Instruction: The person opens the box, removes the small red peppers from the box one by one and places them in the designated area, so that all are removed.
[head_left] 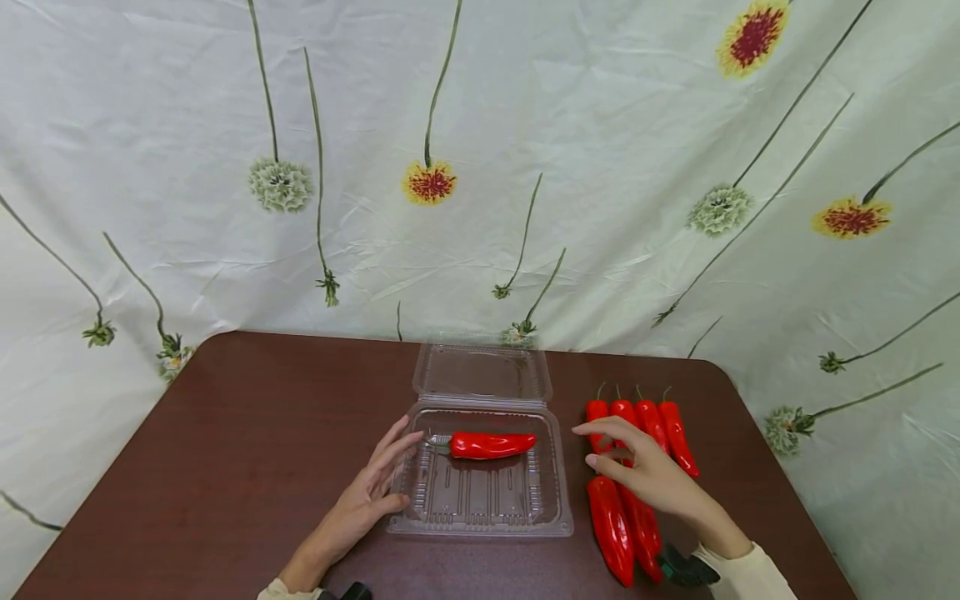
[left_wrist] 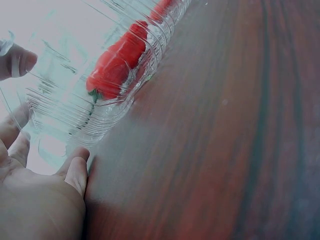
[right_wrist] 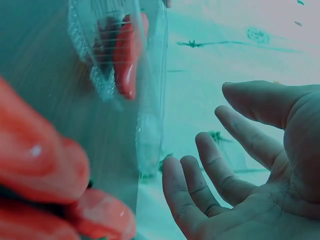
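Note:
A clear plastic clamshell box [head_left: 480, 492] lies with its lid [head_left: 482, 375] folded back on the table. Inside, toward the hinge, one red chili pepper [head_left: 491, 446] lies crosswise, its stem pointing left. My left hand [head_left: 367, 492] rests at the box's left side, fingers extended along the wall; the left wrist view shows the same fingers [left_wrist: 75, 170] by the ribbed plastic. Above the loose peppers to the right hovers my right hand [head_left: 645, 467], its fingers spread and slightly bent, nothing between them. In the right wrist view that palm [right_wrist: 250, 200] is bare.
Several red peppers stand in a back row [head_left: 677, 433] right of the box, partly covered by my right hand. Nearer me lie more peppers [head_left: 611, 529]. A brown table [head_left: 225, 450] ends at a white flowered cloth [head_left: 480, 208] behind.

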